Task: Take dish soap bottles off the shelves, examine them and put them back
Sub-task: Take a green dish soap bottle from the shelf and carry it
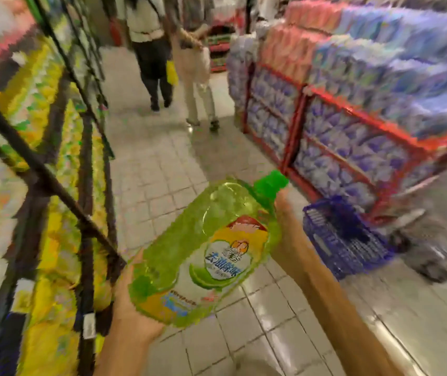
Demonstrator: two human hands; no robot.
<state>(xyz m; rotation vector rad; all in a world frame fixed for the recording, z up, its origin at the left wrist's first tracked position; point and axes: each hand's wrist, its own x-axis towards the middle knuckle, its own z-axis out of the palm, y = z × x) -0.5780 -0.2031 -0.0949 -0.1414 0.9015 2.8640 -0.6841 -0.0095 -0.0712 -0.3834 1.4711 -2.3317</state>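
Observation:
A large green dish soap bottle (203,253) with a green cap and a yellow-and-white label lies tilted in front of me, cap pointing up and right. My left hand (132,310) cups its base from below. My right hand (284,232) grips its upper part just under the cap, mostly hidden behind the bottle. The dark-framed shelves (54,185) on my left are packed with yellow and green bottles, blurred.
A tiled aisle floor (162,172) runs ahead. Two people (173,58) walk away up the aisle. Red racks (352,137) with blue and pink packs line the right side. A blue basket (341,237) sits on the floor beside my right arm.

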